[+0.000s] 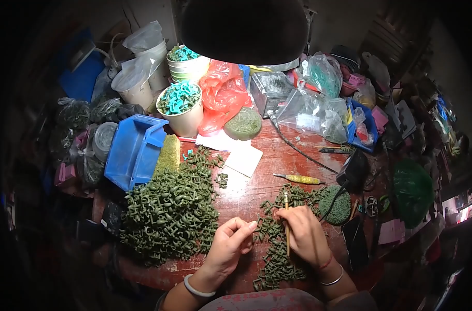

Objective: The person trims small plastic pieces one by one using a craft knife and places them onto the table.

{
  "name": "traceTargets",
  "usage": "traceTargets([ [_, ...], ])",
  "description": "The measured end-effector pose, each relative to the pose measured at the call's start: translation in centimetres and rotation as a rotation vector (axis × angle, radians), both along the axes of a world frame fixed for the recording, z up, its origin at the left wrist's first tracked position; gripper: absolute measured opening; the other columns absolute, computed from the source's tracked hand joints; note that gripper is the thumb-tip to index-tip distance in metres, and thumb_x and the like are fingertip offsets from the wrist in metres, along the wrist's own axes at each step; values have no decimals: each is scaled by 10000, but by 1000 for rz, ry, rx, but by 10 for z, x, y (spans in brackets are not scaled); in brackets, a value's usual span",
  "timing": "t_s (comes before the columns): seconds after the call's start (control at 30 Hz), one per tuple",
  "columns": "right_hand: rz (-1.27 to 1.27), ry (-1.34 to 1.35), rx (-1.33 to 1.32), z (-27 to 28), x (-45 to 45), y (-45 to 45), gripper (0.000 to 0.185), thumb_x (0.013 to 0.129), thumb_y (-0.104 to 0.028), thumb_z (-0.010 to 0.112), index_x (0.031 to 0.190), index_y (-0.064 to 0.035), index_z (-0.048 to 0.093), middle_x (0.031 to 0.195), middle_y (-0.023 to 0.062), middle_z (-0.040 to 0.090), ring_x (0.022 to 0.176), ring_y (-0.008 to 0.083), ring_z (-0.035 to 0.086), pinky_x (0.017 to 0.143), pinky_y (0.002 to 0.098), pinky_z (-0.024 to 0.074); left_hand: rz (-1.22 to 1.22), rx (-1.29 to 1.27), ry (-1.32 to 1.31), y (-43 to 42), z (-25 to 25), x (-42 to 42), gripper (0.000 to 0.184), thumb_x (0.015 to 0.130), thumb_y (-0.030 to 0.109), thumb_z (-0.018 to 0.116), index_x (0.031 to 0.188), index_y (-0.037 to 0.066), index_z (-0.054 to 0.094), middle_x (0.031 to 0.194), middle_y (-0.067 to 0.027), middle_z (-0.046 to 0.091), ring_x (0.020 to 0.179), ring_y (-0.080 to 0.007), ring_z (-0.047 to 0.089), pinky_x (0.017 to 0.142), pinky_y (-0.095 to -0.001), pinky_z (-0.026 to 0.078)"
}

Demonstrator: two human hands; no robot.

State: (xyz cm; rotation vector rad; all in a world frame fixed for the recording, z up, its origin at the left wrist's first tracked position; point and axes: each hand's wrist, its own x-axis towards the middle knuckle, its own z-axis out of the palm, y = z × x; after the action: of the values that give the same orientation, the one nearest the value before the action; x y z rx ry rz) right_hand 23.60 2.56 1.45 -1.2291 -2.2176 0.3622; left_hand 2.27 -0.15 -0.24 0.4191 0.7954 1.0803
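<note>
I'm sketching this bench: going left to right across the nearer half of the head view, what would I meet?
Large heap of green pieces → left hand → right hand holding a slim tool → round green pad → dark green plastic.

Left grip (229, 245): contents, if any, too small to tell; garment (272, 301) cut by lower edge

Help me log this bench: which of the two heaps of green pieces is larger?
The left heap, beside the left hand: it is piled high and broad, whereas the right heap, by the right hand, spreads thinly.
</note>
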Motion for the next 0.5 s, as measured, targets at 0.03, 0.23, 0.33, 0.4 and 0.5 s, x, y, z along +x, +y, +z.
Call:
traceTargets([
  [0.03, 15, -23, -6, -3, 0, 1, 261, 809, 62, 656, 1061, -4, 645, 963, 148, 657, 912, 329, 613, 811, 399, 501, -26, 2, -11, 0, 0, -1, 205, 1000, 118, 624, 815, 87, 541, 700, 1, 517, 576, -69, 415, 512, -220, 318],
  [0.23, 8, -26, -79, 9, 8, 1, 268, 768, 68, 663, 1023, -12, 653, 919, 126, 656, 882, 306, 611, 783, 385, 499, -18, -8, -10, -1, -3, 0, 174, 999, 124, 630, 843, 80, 569, 675, 29, 497, 555, -49, 396, 496, -215, 303],
  [0.33, -56, 269, -14, 18, 6, 1, 301, 720, 64, 742, 993, -29, 658, 872, 109, 662, 777, 296, 616, 708, 371, 494, -87, -39, 61, -1, -1, -1, 125, 984, 140, 674, 893, 87, 607, 676, 67, 529, 540, -11, 406, 476, -190, 268],
  [0.4, 18, 286, 106, 17, 6, -5, 312, 727, 47, 769, 998, -69, 667, 872, 65, 670, 782, 249, 628, 696, 356, 495, -236, -61, 124, -1, 7, 1, 148, 982, 172, 687, 1076, 60, 669, 703, 74, 559, 550, 4, 430, 471, -177, 277],
  [0.5, 212, 318, 204, 9, -3, -13, 303, 762, 2, 766, 1030, -113, 685, 945, 31, 698, 830, 223, 654, 681, 333, 519, -320, -103, 120, -1, 11, 4, 266, 981, 191, 691, 1208, 54, 668, 744, 65, 613, 558, 2, 454, 488, -162, 304],
])
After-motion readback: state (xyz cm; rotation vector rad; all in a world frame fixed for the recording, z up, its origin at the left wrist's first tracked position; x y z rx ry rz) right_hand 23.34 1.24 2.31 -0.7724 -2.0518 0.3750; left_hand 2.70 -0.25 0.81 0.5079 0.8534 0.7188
